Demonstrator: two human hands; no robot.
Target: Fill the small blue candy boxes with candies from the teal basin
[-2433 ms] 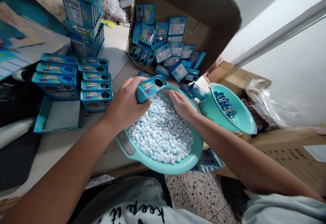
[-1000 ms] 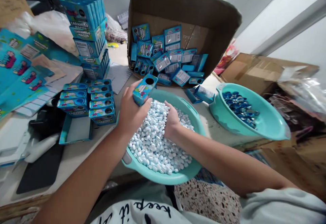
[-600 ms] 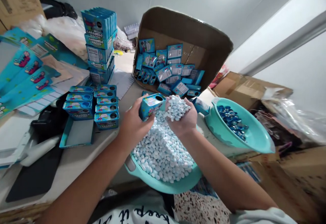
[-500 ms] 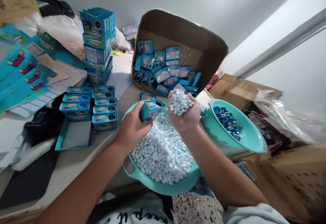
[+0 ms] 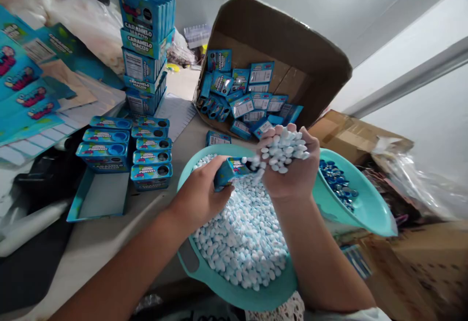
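Note:
My left hand [image 5: 199, 192] grips a small blue candy box [image 5: 231, 171], tilted so its round opening faces right. Cupped beside that opening, my right hand [image 5: 292, 170] carries a heap of white candies [image 5: 283, 149]. Some of them spill from the palm's left side toward the box's hole. Both hands are above a turquoise bowl [image 5: 237, 294] full of loose white and pale blue candies [image 5: 241, 243]. Farther left, several filled-looking or open small boxes [image 5: 151, 172] stand in a row, their dark round holes upward.
A shallow blue tray [image 5: 104, 197] holds several boxes with blue round caps. Behind them rises a stack of display boxes [image 5: 142, 63]. A tipped cardboard carton [image 5: 278, 33] contains small boxes; a second turquoise bowl [image 5: 373, 209] holds shiny blue caps [image 5: 338, 184].
My right hand has tipped toward the box, and candies now pour from it at the opening. The box has tilted further to the right. The camera view has shifted slightly.

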